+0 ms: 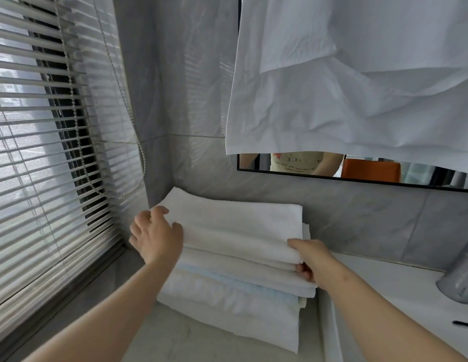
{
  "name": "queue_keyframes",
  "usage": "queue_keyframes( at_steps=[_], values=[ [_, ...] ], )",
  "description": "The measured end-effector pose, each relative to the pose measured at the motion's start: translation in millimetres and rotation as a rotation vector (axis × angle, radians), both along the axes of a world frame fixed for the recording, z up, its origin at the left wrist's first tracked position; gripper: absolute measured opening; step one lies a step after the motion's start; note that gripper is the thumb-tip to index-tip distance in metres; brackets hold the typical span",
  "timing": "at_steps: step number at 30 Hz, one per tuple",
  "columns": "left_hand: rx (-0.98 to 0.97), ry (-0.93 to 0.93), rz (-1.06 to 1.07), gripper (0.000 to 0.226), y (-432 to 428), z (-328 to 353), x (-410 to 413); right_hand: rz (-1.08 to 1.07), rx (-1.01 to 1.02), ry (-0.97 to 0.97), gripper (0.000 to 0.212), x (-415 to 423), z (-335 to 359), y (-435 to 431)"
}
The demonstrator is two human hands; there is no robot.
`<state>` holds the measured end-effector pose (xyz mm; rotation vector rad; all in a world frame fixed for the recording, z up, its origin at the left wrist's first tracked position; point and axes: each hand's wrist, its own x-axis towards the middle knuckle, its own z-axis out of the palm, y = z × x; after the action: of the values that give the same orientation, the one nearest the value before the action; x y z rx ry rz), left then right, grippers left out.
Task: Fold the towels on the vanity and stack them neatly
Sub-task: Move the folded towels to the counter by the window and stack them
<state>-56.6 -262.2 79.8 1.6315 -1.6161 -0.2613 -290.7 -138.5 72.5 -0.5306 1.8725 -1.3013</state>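
Observation:
A stack of several folded towels [227,296] sits in the corner of the vanity top [180,338], white ones with a pale blue layer in between. The top white towel [235,226] lies folded flat on the stack. My left hand [155,235] grips that towel's left edge, thumb on top. My right hand [310,259] pinches its near right corner, thumb on top and fingers curled under.
Window blinds [44,152] with a bead cord fill the left. A white cloth [358,74] hangs over the mirror [358,171] above. A grey cup [460,280] and a black pen [463,324] lie at the right, by a raised white counter edge [329,322].

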Motion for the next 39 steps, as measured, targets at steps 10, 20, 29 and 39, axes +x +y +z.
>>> queue_keyframes(
  at_steps=[10,20,29,39],
  values=[
    [0.944,1.124,-0.316,0.041,56,12,-51,-0.087,-0.223,-0.295,0.014,7,15,1],
    [0.873,1.24,-0.169,0.029,10,27,-33,-0.096,-0.235,-0.243,0.015,5,8,1],
    [0.665,1.389,-0.111,0.044,-9,26,-24,-0.055,-0.052,-0.092,0.017,1,1,8],
    [0.673,1.329,-0.07,0.05,-25,12,-14,0.02,-0.094,0.05,0.015,-1,-6,2]
  ],
)
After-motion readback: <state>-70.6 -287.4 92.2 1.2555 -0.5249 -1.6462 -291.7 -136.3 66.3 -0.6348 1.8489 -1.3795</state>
